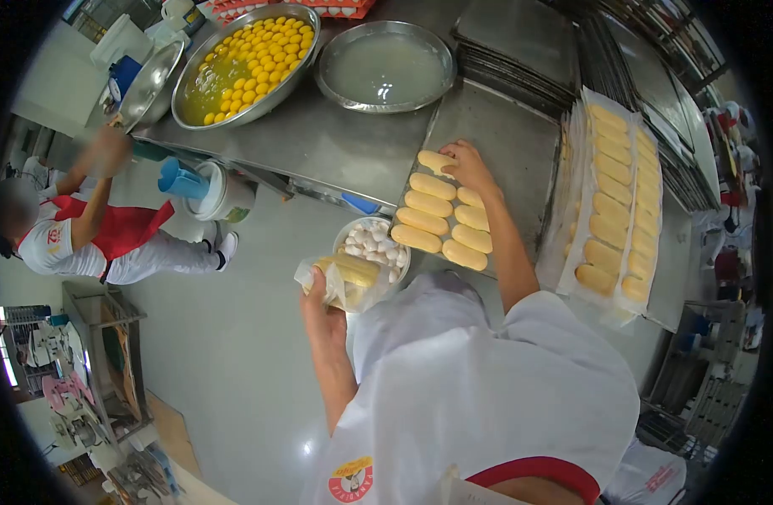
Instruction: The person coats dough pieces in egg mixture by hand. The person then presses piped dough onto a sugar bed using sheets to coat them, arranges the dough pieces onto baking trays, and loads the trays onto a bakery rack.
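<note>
The fingers of the right hand (464, 162) are curled in narrowly over the far end of a pale, oblong bun (437, 162), touching it; whether they grip it firmly, I cannot tell. That bun is at the far end of two columns of buns (425, 203) on a metal tray (497, 126), and the others lie close together, nearer the person.

The fingers of the left hand (317, 305) are closed around a bundle of yellow bread in paper (351, 278). The bundle is held off the table (332, 151), above the edge of a tub of white pieces (376, 240).

Right of the tray, more buns stand in long rows between sheets of paper (612, 202), beside stacked trays (521, 46). Beyond, on the table, are a bowl of cloudy liquid (386, 67) and a bowl of egg yolks (248, 67). Another person (100, 219) stands at the left, near a bucket (227, 195).
</note>
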The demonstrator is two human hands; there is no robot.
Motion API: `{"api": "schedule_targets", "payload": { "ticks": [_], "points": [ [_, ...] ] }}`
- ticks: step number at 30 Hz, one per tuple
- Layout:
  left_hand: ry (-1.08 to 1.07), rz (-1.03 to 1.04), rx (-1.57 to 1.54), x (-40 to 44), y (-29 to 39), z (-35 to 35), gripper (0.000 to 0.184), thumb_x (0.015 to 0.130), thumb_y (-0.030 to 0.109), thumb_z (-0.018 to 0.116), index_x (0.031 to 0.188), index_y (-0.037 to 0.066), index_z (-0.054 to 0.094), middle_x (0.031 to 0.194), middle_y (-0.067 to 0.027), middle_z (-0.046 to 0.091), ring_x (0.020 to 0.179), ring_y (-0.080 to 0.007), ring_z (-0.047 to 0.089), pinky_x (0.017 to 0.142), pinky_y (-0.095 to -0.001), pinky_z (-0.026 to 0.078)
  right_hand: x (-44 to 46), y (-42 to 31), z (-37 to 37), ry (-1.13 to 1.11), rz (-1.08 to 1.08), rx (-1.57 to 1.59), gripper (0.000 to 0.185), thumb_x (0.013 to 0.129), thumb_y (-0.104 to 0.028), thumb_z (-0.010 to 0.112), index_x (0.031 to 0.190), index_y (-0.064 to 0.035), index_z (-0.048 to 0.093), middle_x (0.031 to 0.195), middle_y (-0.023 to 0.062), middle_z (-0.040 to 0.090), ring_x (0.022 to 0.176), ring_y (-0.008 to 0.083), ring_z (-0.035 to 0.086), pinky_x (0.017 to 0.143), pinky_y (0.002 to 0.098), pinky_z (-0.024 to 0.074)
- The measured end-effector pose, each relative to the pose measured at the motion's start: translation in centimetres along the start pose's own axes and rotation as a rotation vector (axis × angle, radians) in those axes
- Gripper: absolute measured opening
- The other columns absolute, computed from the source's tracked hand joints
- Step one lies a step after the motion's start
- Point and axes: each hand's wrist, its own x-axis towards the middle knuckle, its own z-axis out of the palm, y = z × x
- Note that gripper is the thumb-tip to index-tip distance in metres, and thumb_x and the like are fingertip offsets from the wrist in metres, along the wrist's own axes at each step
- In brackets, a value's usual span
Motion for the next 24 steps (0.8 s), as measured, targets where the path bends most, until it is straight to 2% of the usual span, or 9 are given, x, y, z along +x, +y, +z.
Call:
{"api": "schedule_targets", "payload": {
  "ticks": [4,6,7,9,11,13,16,19,24],
  "points": [
    [0.007,0.053,0.118,0.8,-1.3,-0.8,0.029,0.093,0.020,0.054,0.115,0.001,0.048,0.105,-0.0073,0.057,0.093,-0.0171,0.058,0.081,-0.0319,0.049,-1.3,-1.2,-0.1,-0.025,0.004,0.081,0.032,0.071,-0.013,0.071,0.102,-0.0053,0.064,0.106,0.0151,0.057,0.103,0.0319,0.053,0.089,0.0387,0.0430],
    [0.024,0.135,0.197,1.2,-1.9,-1.0,0.025,0.092,0.019,0.056,0.111,0.003,0.051,0.099,-0.0053,0.059,0.087,-0.0128,0.057,0.075,-0.0281,0.047,-2.6,-3.1,0.4,0.357,-0.174,-0.323,0.025,0.073,-0.011,0.069,0.097,-0.0044,0.065,0.098,0.0130,0.059,0.095,0.0308,0.056,0.085,0.0382,0.0448],
    [0.047,0.137,0.197,1.5,-2.1,-1.5,0.025,0.092,0.019,0.056,0.111,0.003,0.051,0.099,-0.0053,0.059,0.087,-0.0128,0.057,0.075,-0.0281,0.047,-3.0,-4.5,0.8,0.337,-0.181,-0.313,0.025,0.073,-0.011,0.069,0.097,-0.0044,0.065,0.098,0.0130,0.059,0.095,0.0308,0.056,0.085,0.0382,0.0448],
    [0.014,0.170,0.275,2.1,-2.5,-2.2,0.020,0.092,0.018,0.057,0.106,0.004,0.055,0.093,-0.0031,0.060,0.082,-0.0096,0.055,0.071,-0.0254,0.045,-3.9,-7.6,1.9,0.119,-0.210,0.173,0.024,0.075,-0.011,0.068,0.097,-0.0036,0.064,0.095,0.0117,0.060,0.089,0.0277,0.058,0.082,0.0362,0.0464],
    [0.019,0.210,0.290,1.8,-2.1,-1.3,0.018,0.091,0.017,0.058,0.103,0.003,0.057,0.091,-0.0024,0.060,0.080,-0.0088,0.054,0.070,-0.0248,0.044,-6.6,-11.9,5.4,-0.227,-0.241,0.563,0.022,0.078,-0.012,0.066,0.097,-0.0029,0.064,0.092,0.0110,0.060,0.084,0.0243,0.060,0.076,0.0339,0.0485],
    [0.006,0.246,0.307,1.8,-1.8,-0.9,0.016,0.091,0.017,0.058,0.100,0.003,0.058,0.089,-0.0018,0.060,0.078,-0.0080,0.053,0.069,-0.0243,0.044,-9.1,-15.9,6.3,-0.419,-0.321,0.552,0.023,0.078,-0.013,0.067,0.097,-0.0016,0.064,0.090,0.0116,0.060,0.078,0.0224,0.061,0.070,0.0314,0.0497],
    [-0.009,0.271,0.371,1.9,-1.4,-0.6,0.017,0.091,0.016,0.058,0.099,0.002,0.058,0.089,-0.0032,0.061,0.077,-0.0098,0.058,0.068,-0.0258,0.047,-10.6,-18.2,7.4,-0.308,-0.325,0.507,0.024,0.077,-0.013,0.067,0.098,-0.0012,0.063,0.087,0.0125,0.061,0.074,0.0226,0.061,0.068,0.0319,0.0503],
    [0.077,0.243,0.419,1.4,-1.0,-0.1,0.016,0.090,0.015,0.058,0.097,0.000,0.059,0.087,-0.0038,0.061,0.075,-0.0096,0.057,0.066,-0.0252,0.046,-11.0,-18.3,7.6,-0.314,-0.271,0.516,0.026,0.076,-0.014,0.067,0.098,-0.0007,0.063,0.088,0.0132,0.061,0.076,0.0218,0.062,0.068,0.0317,0.0503],
    [-0.014,0.202,0.561,1.2,-1.1,-0.1,0.017,0.090,0.014,0.058,0.099,-0.001,0.060,0.088,-0.0041,0.061,0.076,-0.0110,0.058,0.067,-0.0261,0.047,-11.0,-17.7,7.4,-0.397,-0.166,0.551,0.025,0.076,-0.010,0.066,0.098,0.0002,0.061,0.092,0.0102,0.062,0.079,0.0189,0.061,0.070,0.0305,0.0498]
  ]
}}
